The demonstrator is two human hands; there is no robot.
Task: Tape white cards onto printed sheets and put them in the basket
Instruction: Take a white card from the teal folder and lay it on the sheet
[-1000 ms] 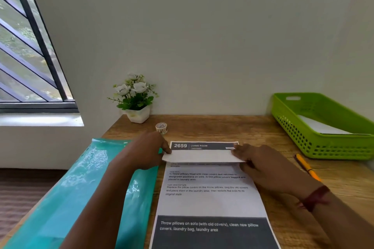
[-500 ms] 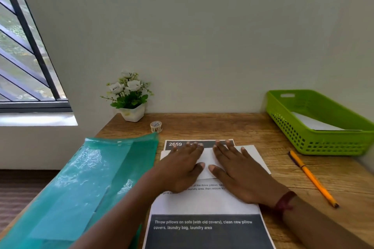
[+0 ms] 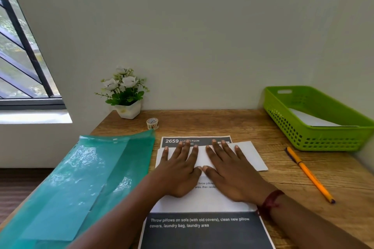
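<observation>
left hand (image 3: 178,170) and right hand (image 3: 232,174) flat, fingers straight, pressing white card (image 3: 249,155) onto printed sheet (image 3: 202,202) at near edge of tabletop (image 3: 222,123) | taping apparently not begun, tape roll (image 3: 152,123) untouched near far edge | basket (image 3: 323,137), far right corner, holds paper (image 3: 311,120)

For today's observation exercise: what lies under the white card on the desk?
The printed sheet lies under the white card; its header reading 2659 shows above it. The left hand and right hand press flat on the card; the sheet's middle text is hidden.
</observation>
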